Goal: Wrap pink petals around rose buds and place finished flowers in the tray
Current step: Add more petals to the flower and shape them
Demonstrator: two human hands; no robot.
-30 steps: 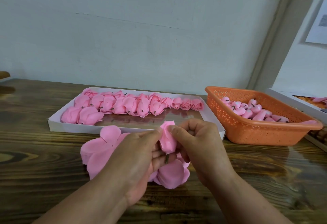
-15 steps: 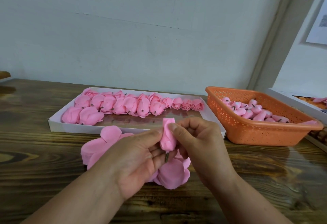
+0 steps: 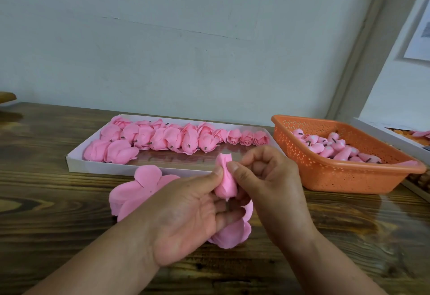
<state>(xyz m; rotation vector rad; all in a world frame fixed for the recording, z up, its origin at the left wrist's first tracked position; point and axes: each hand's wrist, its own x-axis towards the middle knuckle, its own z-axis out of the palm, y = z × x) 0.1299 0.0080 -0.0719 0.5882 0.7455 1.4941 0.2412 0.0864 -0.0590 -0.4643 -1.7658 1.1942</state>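
One rose bud (image 3: 225, 181) was found pinched between the left hand (image 3: 186, 215) and right hand (image 3: 270, 187), seemingly unwrapped, above loose petals (image 3: 137, 190); the tray (image 3: 76, 163) was partly filled.

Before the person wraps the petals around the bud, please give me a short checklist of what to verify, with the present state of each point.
1. Rose bud pinched by left hand and right hand: ok.
2. Loose petals lying on the table under the hands: ok.
3. Bud's stem seated through the petals: cannot tell, hidden by fingers.
4. White tray has free space in the front row: ok.
5. Orange basket holds more buds: ok.
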